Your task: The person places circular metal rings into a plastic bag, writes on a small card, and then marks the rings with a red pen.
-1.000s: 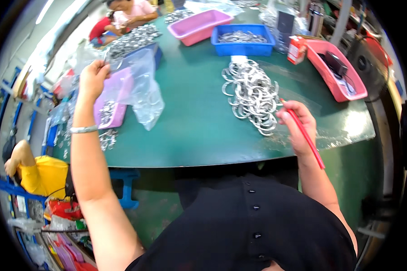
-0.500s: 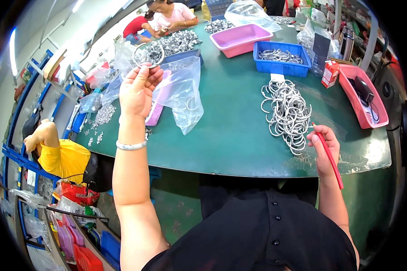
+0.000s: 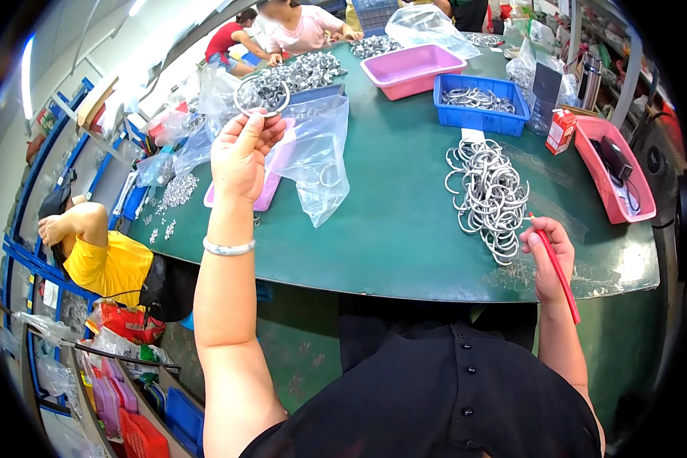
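Raised over the left part of the table, my left hand point(image 3: 240, 159) pinches a thin silver metal ring point(image 3: 288, 98) between thumb and fingers. The ring stands upright above the fingertips. At the right, my right hand point(image 3: 548, 256) is closed around a slim red tool point(image 3: 564, 284) with a thin tip, held like a pen; its exact kind is unclear. That tip is close to the right edge of a heap of open, curved silver rings point(image 3: 488, 197) on the green table point(image 3: 389, 221).
Beyond the heap stand a blue bin point(image 3: 477, 120) of rings and a pink bin point(image 3: 404, 85). A pink basket point(image 3: 614, 172) with a black device lies right, beside a red carton point(image 3: 561, 131). Clear plastic bags point(image 3: 320, 179) and small metal parts point(image 3: 179, 191) spread left. People sit around.
My left hand and its ring appear slightly further right and lower in view, as does most of the table. My right hand keeps the red tool nearly still. A person across the table has moved their arms apart.
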